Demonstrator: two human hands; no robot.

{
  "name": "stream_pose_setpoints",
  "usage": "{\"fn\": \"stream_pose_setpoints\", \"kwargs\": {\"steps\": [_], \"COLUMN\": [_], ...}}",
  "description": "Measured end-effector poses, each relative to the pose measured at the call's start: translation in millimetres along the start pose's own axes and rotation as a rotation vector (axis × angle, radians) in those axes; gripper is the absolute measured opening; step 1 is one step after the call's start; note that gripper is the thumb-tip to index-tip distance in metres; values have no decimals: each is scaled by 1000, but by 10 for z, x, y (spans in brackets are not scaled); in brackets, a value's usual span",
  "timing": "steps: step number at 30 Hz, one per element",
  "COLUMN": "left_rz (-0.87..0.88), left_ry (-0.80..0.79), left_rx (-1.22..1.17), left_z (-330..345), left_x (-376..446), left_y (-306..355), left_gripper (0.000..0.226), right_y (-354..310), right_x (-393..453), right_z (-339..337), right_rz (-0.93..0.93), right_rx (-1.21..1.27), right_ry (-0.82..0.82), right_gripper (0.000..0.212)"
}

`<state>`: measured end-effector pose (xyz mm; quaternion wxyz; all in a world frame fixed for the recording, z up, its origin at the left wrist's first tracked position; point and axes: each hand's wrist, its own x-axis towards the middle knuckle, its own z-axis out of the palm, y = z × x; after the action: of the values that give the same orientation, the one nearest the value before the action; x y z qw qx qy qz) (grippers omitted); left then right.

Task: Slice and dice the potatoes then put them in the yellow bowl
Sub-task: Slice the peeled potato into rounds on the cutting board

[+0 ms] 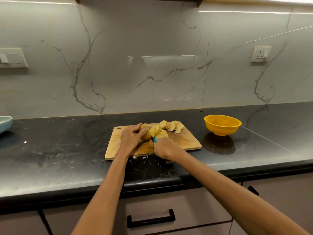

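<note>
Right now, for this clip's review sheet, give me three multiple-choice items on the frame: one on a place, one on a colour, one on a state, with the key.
1. Where does the yellow bowl stand?
A. on the cutting board
B. on the counter, right of the cutting board
C. at the far left edge of the counter

2. What colour is the knife handle in the right hand?
A. blue
B. red
C. black

3. What state is the yellow bowl in?
A. full of diced potato
B. upside down
C. upright, with no potato seen in it

Key:
1 B: the bowl sits on the dark counter, apart from the cutting board.
2 A: a blue knife handle shows above the right hand.
3 C: its inside shows only yellow; the potato slices lie on the board, and the left hand holds the uncut potato.
</note>
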<state>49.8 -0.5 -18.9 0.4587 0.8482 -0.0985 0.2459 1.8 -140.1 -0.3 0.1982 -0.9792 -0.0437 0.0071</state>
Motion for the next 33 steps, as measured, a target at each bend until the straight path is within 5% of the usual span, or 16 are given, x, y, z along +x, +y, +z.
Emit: {"fn": "stream_pose_setpoints", "kwargs": {"steps": [12,18,26,33], "left_rz": [-124,-150,-39,-179], "left_ry": [43,-132,-8,17], "left_rx": [17,124,276,181], "left_z": [-39,-55,-70,-56], "left_x": [-15,-8,-57,-6], "left_y": [48,-25,-3,-28], "left_gripper": [54,80,78,73], "right_y": [156,169,258,312], "right_x": [74,224,306,273], "right_z": [-12,-24,91,105], "right_rz": [-189,-219,-192,-138], "right_rx": [157,318,455,645], "right_ry": [315,417,427,542], "right_gripper": [31,29,22,22]}}
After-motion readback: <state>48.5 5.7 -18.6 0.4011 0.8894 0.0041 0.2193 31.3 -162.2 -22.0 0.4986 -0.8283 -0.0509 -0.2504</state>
